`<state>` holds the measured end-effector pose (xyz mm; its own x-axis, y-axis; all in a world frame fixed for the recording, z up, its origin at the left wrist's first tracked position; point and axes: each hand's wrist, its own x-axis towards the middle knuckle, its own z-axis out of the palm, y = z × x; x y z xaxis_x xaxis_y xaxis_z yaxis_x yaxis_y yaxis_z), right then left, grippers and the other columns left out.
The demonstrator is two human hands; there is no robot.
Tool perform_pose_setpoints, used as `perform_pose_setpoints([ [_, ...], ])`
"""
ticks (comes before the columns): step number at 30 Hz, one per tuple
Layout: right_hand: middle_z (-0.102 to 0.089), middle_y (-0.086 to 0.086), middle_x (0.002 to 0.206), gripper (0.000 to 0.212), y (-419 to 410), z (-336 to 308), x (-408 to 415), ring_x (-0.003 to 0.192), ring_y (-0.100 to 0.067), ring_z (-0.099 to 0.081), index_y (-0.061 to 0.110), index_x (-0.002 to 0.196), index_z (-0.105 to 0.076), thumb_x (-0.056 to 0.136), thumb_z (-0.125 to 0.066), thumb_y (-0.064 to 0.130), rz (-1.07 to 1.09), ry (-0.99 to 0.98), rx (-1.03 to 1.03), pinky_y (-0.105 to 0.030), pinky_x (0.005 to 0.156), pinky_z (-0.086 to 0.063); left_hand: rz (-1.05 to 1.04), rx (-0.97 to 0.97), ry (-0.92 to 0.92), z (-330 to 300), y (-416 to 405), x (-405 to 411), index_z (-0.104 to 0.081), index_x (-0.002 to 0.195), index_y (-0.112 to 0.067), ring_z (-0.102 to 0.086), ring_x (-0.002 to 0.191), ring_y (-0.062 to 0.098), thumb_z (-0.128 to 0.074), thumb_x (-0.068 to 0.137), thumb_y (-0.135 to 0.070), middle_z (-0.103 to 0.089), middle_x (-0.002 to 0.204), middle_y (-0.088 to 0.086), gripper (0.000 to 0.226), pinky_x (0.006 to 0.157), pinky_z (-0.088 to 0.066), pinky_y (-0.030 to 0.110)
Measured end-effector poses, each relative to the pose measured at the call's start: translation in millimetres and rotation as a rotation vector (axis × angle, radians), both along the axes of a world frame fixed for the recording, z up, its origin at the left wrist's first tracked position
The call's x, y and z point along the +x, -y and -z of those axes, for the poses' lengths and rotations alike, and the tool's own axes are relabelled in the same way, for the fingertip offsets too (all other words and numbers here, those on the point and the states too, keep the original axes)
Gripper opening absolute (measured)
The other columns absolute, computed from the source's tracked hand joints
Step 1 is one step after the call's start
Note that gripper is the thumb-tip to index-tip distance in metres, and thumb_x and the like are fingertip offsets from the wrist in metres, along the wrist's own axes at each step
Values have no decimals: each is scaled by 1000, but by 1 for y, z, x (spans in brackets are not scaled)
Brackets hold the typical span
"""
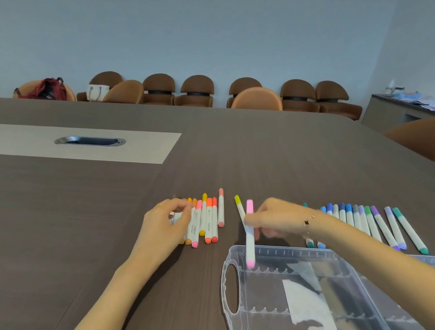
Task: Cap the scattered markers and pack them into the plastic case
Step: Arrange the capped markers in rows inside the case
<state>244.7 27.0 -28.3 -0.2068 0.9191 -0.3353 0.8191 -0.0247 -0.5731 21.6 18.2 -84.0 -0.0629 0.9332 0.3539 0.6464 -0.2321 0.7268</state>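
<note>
A clear plastic case (pixel 230 291) with a handle lies open at the near right of the dark table. My right hand (pixel 277 219) holds a pink-capped marker (pixel 250 244) upright, with its lower end over the case's far left corner. A yellow-capped marker (pixel 239 205) lies just behind it. My left hand (pixel 164 227) rests on a row of warm-coloured markers (pixel 208 220), orange, pink and red, its fingers pinching one at the row's left end. A row of blue, purple and green markers (pixel 370 219) lies to the right, partly hidden by my right forearm.
A pale inlay with a metal cable slot (pixel 90 141) runs across the table at the far left. Brown chairs (pixel 196 91) line the far wall, one with a red bag (pixel 44 89). A side cabinet (pixel 405 109) stands at the far right.
</note>
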Motion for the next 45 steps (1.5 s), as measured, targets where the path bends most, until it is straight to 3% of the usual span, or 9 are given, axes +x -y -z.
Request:
perform_pose_setpoints([
  [7,-37,9,38,35,45,19,6,41,-9,-31,19,61,-66,89,-51,35,-86,2,-165,-17,46,-30,440,-166,-249,-6,32,31,-57,120,-41,-31,121,-15,-60,88,-41,-45,122,-34,32,111,-30,22],
  [11,-42,10,37,33,49,17,-6,42,-8,-36,20,62,-66,88,-52,34,-140,22,-184,-15,48,-34,624,-448,-326,-9,46,35,-22,143,-47,8,136,-11,-67,72,-63,-5,147,-34,85,116,-11,30],
  [15,-45,6,42,32,50,15,-13,42,-10,-34,21,62,-66,89,-53,33,-166,10,-264,-17,47,-31,630,-494,-471,-10,53,37,2,147,-44,20,137,-4,-68,67,-67,25,148,-28,109,118,-10,33],
  [22,-52,6,51,35,51,19,-1,42,-7,-39,14,94,-75,90,-56,44,-214,11,-269,-14,48,-34,681,-524,-620,-7,50,31,7,145,-49,31,135,-3,-67,62,-74,22,149,-33,113,120,-2,44],
  [28,-55,8,48,34,52,26,2,40,-6,-41,15,92,-76,86,-61,44,-163,-33,-236,-15,50,-36,699,-557,-615,-12,56,36,9,145,-47,32,129,-7,-67,66,-71,28,132,-40,112,118,-3,39],
  [37,-55,10,49,33,54,32,2,47,-6,-46,14,92,-75,86,-62,44,-130,-33,-197,-14,55,-40,722,-572,-561,-9,53,33,5,144,-51,28,135,-6,-66,66,-71,22,145,-37,108,119,-4,40],
  [40,-54,10,49,31,52,27,4,44,-5,-45,16,88,-76,87,-61,43,-153,-35,-175,-13,52,-38,582,-534,-417,-17,45,26,-28,138,-52,-7,139,-7,-61,71,-70,-13,145,-36,77,114,-22,32],
  [42,-55,9,51,33,45,18,7,42,-5,-44,22,75,-73,91,-54,44,-137,-56,-163,-14,50,-37,272,-295,-230,-15,28,17,-56,111,-44,-49,110,-5,-65,79,-55,-50,123,-26,35,92,-44,18],
  [45,-58,6,58,36,22,7,10,51,-7,-48,22,71,-66,95,-47,41,-61,-8,-36,-13,54,-40,-179,-109,-178,-12,-5,5,-61,81,-29,-58,67,6,-58,88,-21,-63,89,-6,11,57,-43,12],
])
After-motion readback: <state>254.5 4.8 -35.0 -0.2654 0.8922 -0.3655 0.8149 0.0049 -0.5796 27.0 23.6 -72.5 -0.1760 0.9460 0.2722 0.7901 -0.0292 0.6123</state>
